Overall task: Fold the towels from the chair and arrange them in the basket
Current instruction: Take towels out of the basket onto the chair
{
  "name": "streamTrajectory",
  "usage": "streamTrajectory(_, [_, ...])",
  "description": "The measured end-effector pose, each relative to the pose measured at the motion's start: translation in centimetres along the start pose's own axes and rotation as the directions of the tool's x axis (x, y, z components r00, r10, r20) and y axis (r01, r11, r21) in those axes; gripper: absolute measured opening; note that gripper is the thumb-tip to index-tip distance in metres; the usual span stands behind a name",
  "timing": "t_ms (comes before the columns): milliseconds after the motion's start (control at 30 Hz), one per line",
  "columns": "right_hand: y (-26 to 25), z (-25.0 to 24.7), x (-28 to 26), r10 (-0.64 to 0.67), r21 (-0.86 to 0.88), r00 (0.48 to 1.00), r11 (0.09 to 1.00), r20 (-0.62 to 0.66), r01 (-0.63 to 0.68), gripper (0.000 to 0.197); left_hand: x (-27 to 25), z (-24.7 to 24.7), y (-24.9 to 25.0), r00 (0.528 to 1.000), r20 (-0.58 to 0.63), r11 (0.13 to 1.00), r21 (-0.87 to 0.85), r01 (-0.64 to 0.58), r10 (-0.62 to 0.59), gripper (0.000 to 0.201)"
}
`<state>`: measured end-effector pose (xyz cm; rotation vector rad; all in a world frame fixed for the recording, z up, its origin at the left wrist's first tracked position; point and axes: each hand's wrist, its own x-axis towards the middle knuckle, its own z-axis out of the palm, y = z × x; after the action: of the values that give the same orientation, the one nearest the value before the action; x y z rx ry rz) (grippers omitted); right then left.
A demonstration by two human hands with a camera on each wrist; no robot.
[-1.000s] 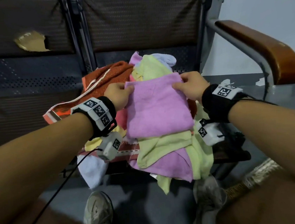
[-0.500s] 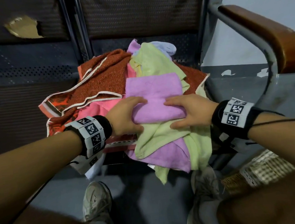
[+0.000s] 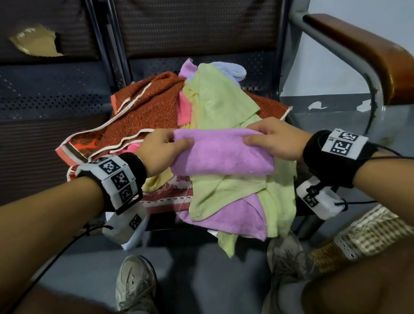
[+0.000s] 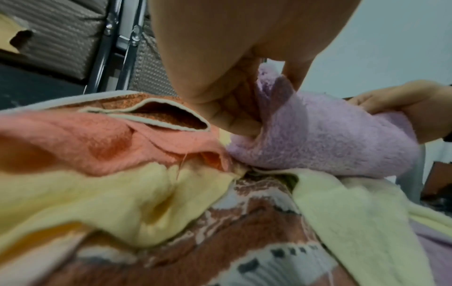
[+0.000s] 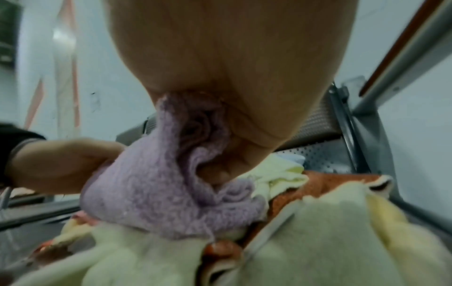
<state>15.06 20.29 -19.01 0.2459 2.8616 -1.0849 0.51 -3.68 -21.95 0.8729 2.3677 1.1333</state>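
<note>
Gripping a folded purple towel [image 3: 220, 155] by its 2 ends, both hands hold it just above the heap on the chair [image 3: 358, 44]. The left hand [image 3: 160, 150] pinches the towel's left end, thumb on top and fingers curled beneath; the left wrist view shows those fingers [image 4: 232, 118] tucked into the fold of the towel [image 4: 325, 135]. The right hand [image 3: 277, 139] clamps the right end the same way, and the right wrist view shows the layered edges of the towel [image 5: 159, 193] bunched inside its grasp. The towel's lower edge touches a light green towel [image 3: 228, 193] that drapes over the front of the seat. Another purple towel [image 3: 231, 218] hangs beneath that one, past the seat edge. Behind the hands lies a rust-red towel with cream trim [image 3: 148, 106], beside a pink towel [image 3: 182, 108] and a second light green towel [image 3: 220, 98] spread toward the backrest. A pale lilac cloth [image 3: 235, 71] sits at the back of the heap. A woven basket with checked lining [image 3: 364, 237] stands on the floor at the right, near the right shoe [image 3: 287, 258]; the right forearm covers part of it. The left shoe [image 3: 136, 281] rests on the grey floor below the seat.
</note>
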Motion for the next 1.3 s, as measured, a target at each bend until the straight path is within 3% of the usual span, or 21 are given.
streamTrajectory(133, [0.4, 0.5, 1.1, 0.095, 0.11, 0.995, 0.99, -0.024, -0.092, 0.025, 0.8, 0.6, -0.7, 0.993, -0.078, 0.994, 0.051, 0.097, -0.093, 0.034])
streamTrajectory(233, [0.9, 0.6, 2.1, 0.136, 0.067, 0.99, 0.989, -0.032, -0.133, 0.033, 0.8, 1.3, -0.7, 0.955, -0.163, 0.935, 0.217, 0.281, -0.249, 0.056])
streamTrajectory(333, [1.6, 1.0, 2.9, 0.173, -0.099, 0.982, 0.979, -0.071, -0.179, 0.038, 0.4, 1.4, 0.1, 0.889, -0.053, 0.885, 0.082, 0.457, -0.455, 0.078])
streamTrajectory(433, [1.7, 1.5, 3.3, 0.222, -0.181, 0.97, 0.955, -0.095, -0.236, 0.042, 0.7, 1.2, 0.5, 0.86, 0.059, 0.859, -0.048, 0.51, -0.507, 0.085])
streamTrajectory(500, [1.5, 1.5, 3.3, 0.252, -0.192, 0.963, 0.944, -0.099, -0.267, 0.039, 0.9, 1.4, 0.7, 0.87, 0.107, 0.849, -0.189, 0.493, -0.482, 0.073])
streamTrajectory(600, [0.9, 1.1, 2.9, 0.266, -0.264, 0.961, 0.924, -0.081, -0.278, 0.026, 0.8, 1.6, 1.7, 0.931, 0.061, 0.875, -0.324, 0.359, -0.359, 0.057])
streamTrajectory(667, [0.1, 0.5, 2.7, 0.198, -0.232, 0.977, 0.949, -0.084, -0.212, 0.046, 0.5, 1.5, 3.5, 0.962, 0.021, 0.855, -0.453, 0.251, -0.271, 0.039])
streamTrajectory(733, [-1.7, -0.2, 2.1, 0.089, 0.015, 0.994, 0.996, -0.07, -0.088, 0.071, 0.2, 1.3, 5.7, 0.983, 0.005, 0.807, -0.57, 0.155, -0.185, 0.026])
streamTrajectory(800, [-3.6, -0.7, 1.5, 0.038, 0.243, 0.995, 0.97, -0.094, -0.014, 0.085, -0.3, 1.1, 8.0, 0.994, 0.02, 0.763, -0.64, 0.094, -0.105, 0.033])
streamTrajectory(833, [-4.5, -1.0, 1.1, 0.039, 0.287, 0.991, 0.958, -0.125, -0.002, 0.079, -0.5, 1.0, 9.1, 0.998, 0.017, 0.75, -0.658, 0.062, -0.068, 0.034])
streamTrajectory(900, [-5.7, -1.8, 0.0, 0.07, 0.282, 0.983, 0.959, -0.172, -0.019, 0.05, -1.1, 0.5, 11.0, 0.999, -0.039, 0.736, -0.677, -0.018, -0.011, 0.032])
streamTrajectory(967, [-5.7, -2.6, -1.4, 0.087, 0.312, 0.973, 0.95, -0.215, -0.016, 0.039, -1.9, 0.3, 12.4, 0.998, -0.066, 0.703, -0.709, -0.051, 0.007, 0.03])
streamTrajectory(1033, [-4.8, -3.6, -3.0, 0.101, 0.446, 0.962, 0.895, -0.253, 0.023, 0.037, -2.5, 1.2, 13.0, 0.999, 0.036, 0.726, -0.688, 0.026, -0.002, 0.045])
streamTrajectory(1100, [-3.5, -4.8, -4.9, 0.146, 0.586, 0.95, 0.809, -0.275, 0.045, 0.035, -3.3, 3.7, 12.9, 0.976, 0.219, 0.806, -0.577, 0.133, -0.004, 0.052])
streamTrajectory(1233, [0.8, -8.0, -9.9, 0.277, 0.643, 0.917, 0.765, -0.288, -0.03, 0.045, -3.7, 10.5, 14.0, 0.904, 0.414, 0.84, -0.523, 0.144, 0.103, 0.043])
streamTrajectory(1300, [4.3, -9.3, -13.3, 0.359, 0.707, 0.893, 0.704, -0.27, -0.07, 0.037, -3.0, 14.7, 15.9, 0.87, 0.477, 0.842, -0.516, 0.161, 0.126, 0.036])
